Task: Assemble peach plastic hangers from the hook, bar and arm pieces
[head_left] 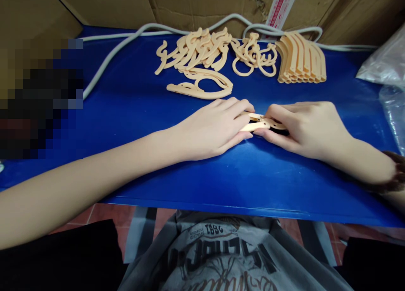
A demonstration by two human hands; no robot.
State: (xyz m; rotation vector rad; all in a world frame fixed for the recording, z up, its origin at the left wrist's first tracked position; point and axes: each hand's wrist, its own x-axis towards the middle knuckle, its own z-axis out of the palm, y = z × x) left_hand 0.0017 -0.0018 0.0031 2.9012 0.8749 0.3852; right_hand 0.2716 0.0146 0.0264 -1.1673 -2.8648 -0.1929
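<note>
My left hand (215, 128) and my right hand (303, 126) meet in the middle of the blue table (133, 156), both pressed down with closed fingers on a small beige plastic hanger piece (260, 122) lying flat between them. Most of that piece is hidden under my fingers. Just beyond my left hand lies an assembled beige hanger (202, 84). Farther back sit a loose pile of beige hook parts (199, 48), a pile of ring-shaped hook parts (255, 55) and a neat stack of curved beige arms (300, 57).
A grey cable (120, 50) loops along the table's back and left side. Cardboard boxes (196, 4) stand behind. Clear plastic bags (389, 67) lie at the right edge. The table's front edge runs close to my lap.
</note>
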